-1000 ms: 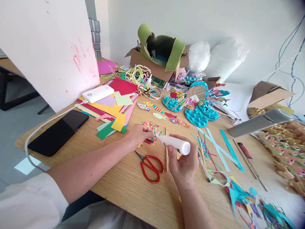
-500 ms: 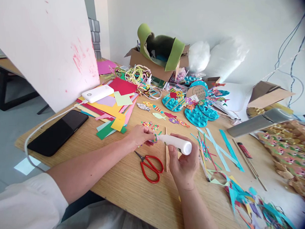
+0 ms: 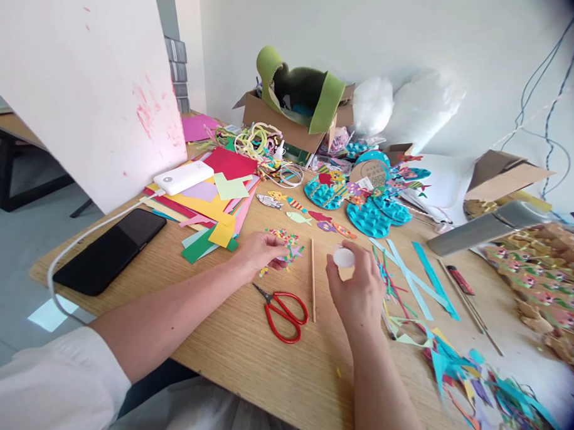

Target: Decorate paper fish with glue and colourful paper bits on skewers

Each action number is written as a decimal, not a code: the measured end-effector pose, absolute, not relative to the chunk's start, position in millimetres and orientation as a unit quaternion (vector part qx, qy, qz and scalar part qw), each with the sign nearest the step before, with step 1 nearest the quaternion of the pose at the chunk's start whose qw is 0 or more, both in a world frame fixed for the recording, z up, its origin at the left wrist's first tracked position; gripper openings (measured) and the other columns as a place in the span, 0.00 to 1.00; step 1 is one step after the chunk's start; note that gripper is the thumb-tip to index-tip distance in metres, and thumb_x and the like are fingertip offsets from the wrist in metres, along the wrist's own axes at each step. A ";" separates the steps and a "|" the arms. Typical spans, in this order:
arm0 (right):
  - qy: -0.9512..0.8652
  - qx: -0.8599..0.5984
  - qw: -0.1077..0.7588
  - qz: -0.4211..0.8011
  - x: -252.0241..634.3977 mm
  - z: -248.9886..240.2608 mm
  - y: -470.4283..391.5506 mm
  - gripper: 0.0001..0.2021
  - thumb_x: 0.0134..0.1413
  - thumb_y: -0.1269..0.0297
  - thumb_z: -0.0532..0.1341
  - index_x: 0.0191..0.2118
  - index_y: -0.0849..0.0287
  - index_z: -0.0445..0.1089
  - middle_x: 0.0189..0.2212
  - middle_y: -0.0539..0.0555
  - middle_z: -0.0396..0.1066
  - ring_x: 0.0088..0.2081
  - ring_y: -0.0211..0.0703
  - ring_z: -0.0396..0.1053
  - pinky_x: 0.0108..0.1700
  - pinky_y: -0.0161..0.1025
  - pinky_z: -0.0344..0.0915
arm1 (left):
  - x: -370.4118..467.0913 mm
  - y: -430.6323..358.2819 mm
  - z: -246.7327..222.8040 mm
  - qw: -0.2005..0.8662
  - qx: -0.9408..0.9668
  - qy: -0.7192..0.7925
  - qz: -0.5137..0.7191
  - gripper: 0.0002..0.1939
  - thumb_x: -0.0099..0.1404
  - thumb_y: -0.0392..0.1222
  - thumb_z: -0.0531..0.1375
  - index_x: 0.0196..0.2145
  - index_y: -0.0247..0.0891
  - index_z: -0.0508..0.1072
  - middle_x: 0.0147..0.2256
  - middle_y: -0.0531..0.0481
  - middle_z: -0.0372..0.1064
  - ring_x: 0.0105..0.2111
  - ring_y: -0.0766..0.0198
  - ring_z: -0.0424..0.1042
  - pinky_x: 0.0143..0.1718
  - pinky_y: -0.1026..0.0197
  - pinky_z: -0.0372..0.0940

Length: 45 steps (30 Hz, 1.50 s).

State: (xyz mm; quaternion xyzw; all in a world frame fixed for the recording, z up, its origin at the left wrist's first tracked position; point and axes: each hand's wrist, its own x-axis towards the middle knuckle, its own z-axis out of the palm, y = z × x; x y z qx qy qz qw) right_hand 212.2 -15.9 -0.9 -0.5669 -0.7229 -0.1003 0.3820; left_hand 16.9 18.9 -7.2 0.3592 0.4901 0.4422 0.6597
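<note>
My left hand [image 3: 268, 250] pinches a small purple paper cutout with coloured dots [image 3: 295, 252], held over a scatter of tiny paper bits [image 3: 282, 235]. My right hand [image 3: 357, 278] is wrapped round a white glue bottle [image 3: 344, 257], whose round base faces me; its nozzle is hidden. Between the hands a thin wooden stick [image 3: 312, 280] lies on the table. Red-handled scissors [image 3: 285, 315] rest nearer me, blades toward the left hand. Several paper fish [image 3: 298, 218] lie beyond the hands.
A black phone [image 3: 110, 249], coloured paper [image 3: 221, 208] and a white power bank [image 3: 183, 177] are at left. Blue decorated discs [image 3: 376, 215], a grey flask [image 3: 488, 228], paper strips [image 3: 411, 279] and scraps [image 3: 485, 383] are at right. A cardboard box [image 3: 284, 124] stands behind.
My right hand has moved right and slightly up with the glue bottle, away from the cutout. The bottle now points away from me. My left hand has barely moved and still holds the cutout.
</note>
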 end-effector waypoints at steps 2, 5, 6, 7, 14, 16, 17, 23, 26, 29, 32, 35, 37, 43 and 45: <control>-0.745 -0.594 0.285 -0.107 221.8 -6.9 -7.3 0.16 0.55 0.71 0.55 0.49 0.58 0.66 0.46 0.61 0.71 0.46 0.52 0.68 0.47 0.49 0.64 | 12.8 22.3 -6.7 0.643 0.348 0.495 0.469 0.06 0.49 0.35 0.68 0.22 0.32 0.74 0.23 0.46 0.74 0.19 0.68 0.71 0.22 0.67 0.66; -0.739 -0.637 0.195 -0.103 233.0 -16.8 -0.4 0.17 0.53 0.76 0.51 0.48 0.60 0.68 0.45 0.62 0.72 0.47 0.54 0.66 0.47 0.50 0.62 | 6.3 28.0 -6.1 0.608 0.323 0.502 0.523 0.05 0.50 0.36 0.66 0.23 0.33 0.73 0.22 0.49 0.73 0.19 0.69 0.71 0.22 0.68 0.66; -0.736 -0.645 0.179 -0.099 235.8 -19.5 0.3 0.18 0.52 0.77 0.51 0.47 0.61 0.68 0.45 0.62 0.72 0.48 0.54 0.66 0.48 0.50 0.61 | 4.6 29.6 -6.0 0.598 0.315 0.504 0.538 0.05 0.50 0.36 0.66 0.24 0.33 0.73 0.21 0.50 0.72 0.19 0.69 0.71 0.22 0.68 0.66; -0.737 -0.648 0.168 -0.095 238.0 -21.6 0.3 0.19 0.52 0.78 0.50 0.47 0.61 0.68 0.46 0.62 0.72 0.49 0.54 0.65 0.49 0.50 0.61 | 3.2 30.9 -5.7 0.588 0.307 0.505 0.552 0.05 0.50 0.36 0.66 0.24 0.33 0.73 0.21 0.51 0.72 0.19 0.69 0.70 0.22 0.68 0.66; -0.740 -0.628 0.228 -0.078 222.3 -14.4 -2.8 0.22 0.50 0.79 0.50 0.50 0.61 0.68 0.49 0.61 0.70 0.54 0.54 0.61 0.51 0.51 0.59 | 0.1 33.4 -1.3 0.553 0.275 0.507 0.602 0.04 0.50 0.35 0.64 0.24 0.32 0.73 0.20 0.52 0.71 0.19 0.69 0.70 0.22 0.68 0.65; -0.758 -0.600 0.253 -0.024 203.0 -8.6 -0.9 0.12 0.56 0.73 0.52 0.41 0.60 0.71 0.38 0.58 0.73 0.44 0.51 0.66 0.47 0.48 0.62 | 0.2 32.9 -0.4 0.552 0.272 0.508 0.603 0.04 0.50 0.35 0.65 0.23 0.32 0.73 0.19 0.52 0.71 0.19 0.69 0.70 0.22 0.68 0.65; -0.781 -0.579 0.236 0.010 192.1 -6.2 0.9 0.10 0.58 0.70 0.53 0.38 0.59 0.71 0.35 0.57 0.73 0.41 0.50 0.66 0.46 0.46 0.62 | 0.4 32.5 -0.2 0.552 0.272 0.508 0.602 0.04 0.50 0.35 0.65 0.23 0.33 0.72 0.19 0.52 0.71 0.19 0.69 0.70 0.22 0.68 0.65; -0.800 -0.599 0.030 0.000 137.7 2.3 20.5 0.11 0.61 0.65 0.54 0.40 0.63 0.72 0.40 0.62 0.73 0.46 0.52 0.69 0.47 0.44 0.62 | 1.6 31.3 -0.7 0.555 0.272 0.509 0.600 0.05 0.50 0.36 0.66 0.23 0.34 0.73 0.19 0.53 0.70 0.19 0.68 0.70 0.22 0.68 0.66; -0.789 -0.612 -0.034 -0.022 122.7 8.4 27.1 0.12 0.60 0.68 0.53 0.40 0.66 0.73 0.39 0.67 0.73 0.44 0.56 0.71 0.46 0.46 0.63 | 1.5 32.0 -0.9 0.556 0.269 0.511 0.598 0.06 0.49 0.36 0.67 0.22 0.34 0.72 0.19 0.54 0.70 0.19 0.68 0.71 0.22 0.67 0.65; -0.784 -0.617 -0.065 -0.012 113.3 14.8 32.4 0.13 0.57 0.73 0.52 0.41 0.66 0.74 0.39 0.69 0.74 0.43 0.57 0.74 0.43 0.47 0.65 | 1.5 32.7 -1.0 0.556 0.266 0.513 0.597 0.07 0.49 0.36 0.67 0.21 0.35 0.72 0.19 0.54 0.70 0.18 0.68 0.70 0.22 0.68 0.65; -0.779 -0.622 -0.073 0.012 109.1 18.5 41.2 0.13 0.56 0.74 0.53 0.41 0.65 0.74 0.39 0.68 0.75 0.42 0.57 0.75 0.41 0.46 0.66 | 1.6 33.1 -1.1 0.557 0.263 0.514 0.596 0.06 0.49 0.35 0.66 0.20 0.35 0.71 0.18 0.54 0.69 0.18 0.69 0.69 0.22 0.68 0.64; -0.772 -0.630 -0.068 0.039 109.2 18.7 51.0 0.12 0.54 0.73 0.57 0.42 0.66 0.74 0.41 0.69 0.75 0.44 0.57 0.74 0.42 0.46 0.67 | 1.2 33.8 -1.9 0.558 0.260 0.514 0.598 0.06 0.49 0.35 0.66 0.20 0.35 0.72 0.18 0.54 0.69 0.18 0.69 0.69 0.22 0.69 0.64; -0.766 -0.637 -0.056 0.061 110.7 17.0 55.8 0.12 0.51 0.73 0.59 0.42 0.67 0.73 0.42 0.69 0.75 0.45 0.58 0.74 0.43 0.46 0.67 | 0.6 34.3 -3.0 0.558 0.259 0.514 0.598 0.06 0.49 0.36 0.67 0.21 0.35 0.72 0.18 0.54 0.70 0.18 0.69 0.70 0.22 0.68 0.64; -0.739 -0.652 0.063 0.156 129.0 13.5 62.7 0.04 0.45 0.72 0.62 0.31 0.63 0.73 0.35 0.62 0.76 0.40 0.50 0.74 0.40 0.40 0.66 | -1.6 34.8 -6.0 0.565 0.265 0.502 0.598 0.07 0.48 0.38 0.68 0.23 0.35 0.72 0.19 0.55 0.70 0.19 0.69 0.70 0.24 0.68 0.65; -0.728 -0.643 0.127 0.202 141.3 15.1 62.1 0.03 0.47 0.69 0.60 0.28 0.61 0.71 0.29 0.56 0.76 0.35 0.44 0.74 0.36 0.36 0.66 | -2.0 34.5 -5.9 0.576 0.265 0.489 0.600 0.07 0.48 0.37 0.67 0.24 0.35 0.72 0.19 0.55 0.70 0.19 0.70 0.70 0.24 0.68 0.65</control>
